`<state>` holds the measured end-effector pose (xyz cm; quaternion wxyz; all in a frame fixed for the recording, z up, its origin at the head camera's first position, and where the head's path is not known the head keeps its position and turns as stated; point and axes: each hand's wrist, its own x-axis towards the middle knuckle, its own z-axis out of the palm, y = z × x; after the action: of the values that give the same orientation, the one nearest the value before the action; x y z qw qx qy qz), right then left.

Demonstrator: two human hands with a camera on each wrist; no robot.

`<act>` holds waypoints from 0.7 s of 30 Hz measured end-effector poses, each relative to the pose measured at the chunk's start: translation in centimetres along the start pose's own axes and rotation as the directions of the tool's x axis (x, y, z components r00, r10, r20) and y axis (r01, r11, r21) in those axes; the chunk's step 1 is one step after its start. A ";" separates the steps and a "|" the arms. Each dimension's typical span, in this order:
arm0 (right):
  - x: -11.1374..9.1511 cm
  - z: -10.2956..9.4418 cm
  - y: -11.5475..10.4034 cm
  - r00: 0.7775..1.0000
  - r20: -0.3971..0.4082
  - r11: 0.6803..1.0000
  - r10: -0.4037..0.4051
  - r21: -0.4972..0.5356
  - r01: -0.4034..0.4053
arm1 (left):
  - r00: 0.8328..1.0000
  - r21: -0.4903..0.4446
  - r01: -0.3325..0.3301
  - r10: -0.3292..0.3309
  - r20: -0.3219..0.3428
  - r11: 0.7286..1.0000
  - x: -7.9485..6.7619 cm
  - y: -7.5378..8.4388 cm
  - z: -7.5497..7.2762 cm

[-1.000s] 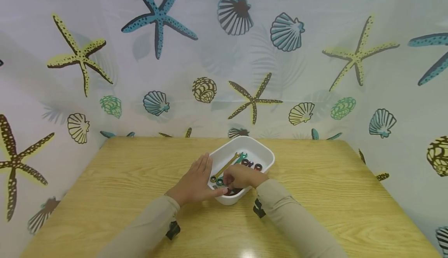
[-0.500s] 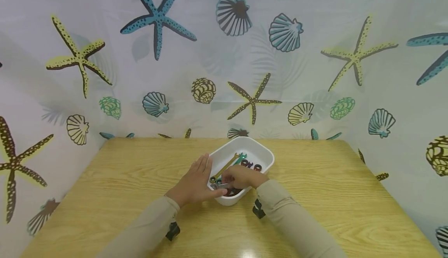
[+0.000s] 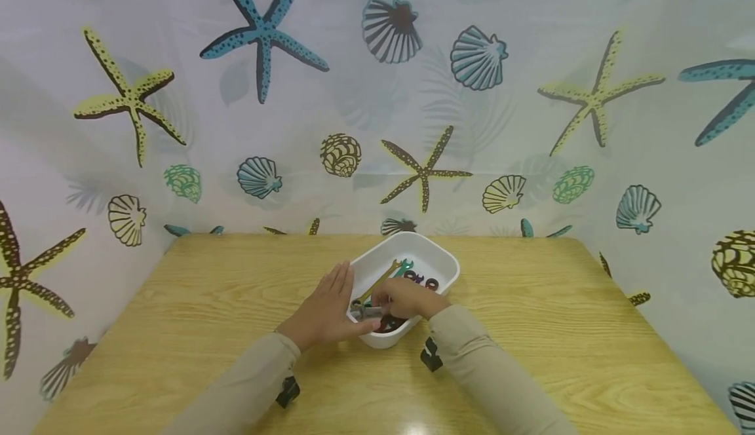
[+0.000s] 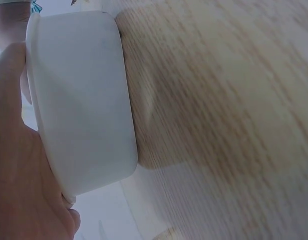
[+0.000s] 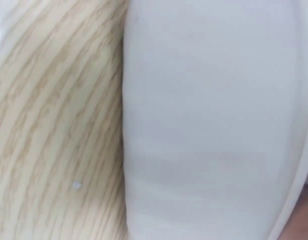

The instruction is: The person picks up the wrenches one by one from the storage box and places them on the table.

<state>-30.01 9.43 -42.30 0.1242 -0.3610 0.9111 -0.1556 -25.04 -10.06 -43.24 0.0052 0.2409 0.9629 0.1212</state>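
Observation:
A white plastic tub (image 3: 428, 246) stands on the wooden table and holds several wrenches. My left hand (image 3: 321, 310) rests along its left rim, fingers straight and thumb stretched over the near corner. The left wrist view has this hand (image 4: 19, 160) against the rim, beside the tub's outer wall (image 4: 84, 100). My right hand (image 3: 404, 297) reaches inside and pinches a silver wrench (image 3: 367, 312), whose far part is hidden behind the fingers. Just beyond lie a gold wrench (image 3: 382, 279) and a green wrench (image 3: 404, 266). In the right wrist view, the tub's wall (image 5: 208, 120) fills most of the picture.
Dark ring-ended pieces (image 3: 432, 283) lie at the tub's right side, and a dark red piece (image 3: 389, 323) lies at its near end. The wooden table (image 3: 531, 304) reaches back to a curtain (image 3: 354, 94) printed with starfish and shells.
The silver wrench has come into view between my right fingers and is raised a little. My left hand keeps its place on the rim. The view has shifted slightly.

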 end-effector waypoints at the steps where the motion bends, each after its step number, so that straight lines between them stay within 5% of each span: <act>1: 0.0 0.0 0.0 1.000 -0.009 1.000 0.008 -0.007 -0.008 | 1.000 0.003 0.001 -0.001 0.002 1.000 0.0 0.0 0.0; 21: -2.0 -4.8 -1.3 0.973 -0.229 0.998 0.012 -0.050 -0.025 | 1.000 0.032 0.021 -0.022 0.017 0.999 0.1 0.0 -0.1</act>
<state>-29.42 10.85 -37.12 0.0102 -0.3353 0.9264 -0.1709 -25.15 -10.03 -43.17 0.0109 0.2316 0.9672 0.1036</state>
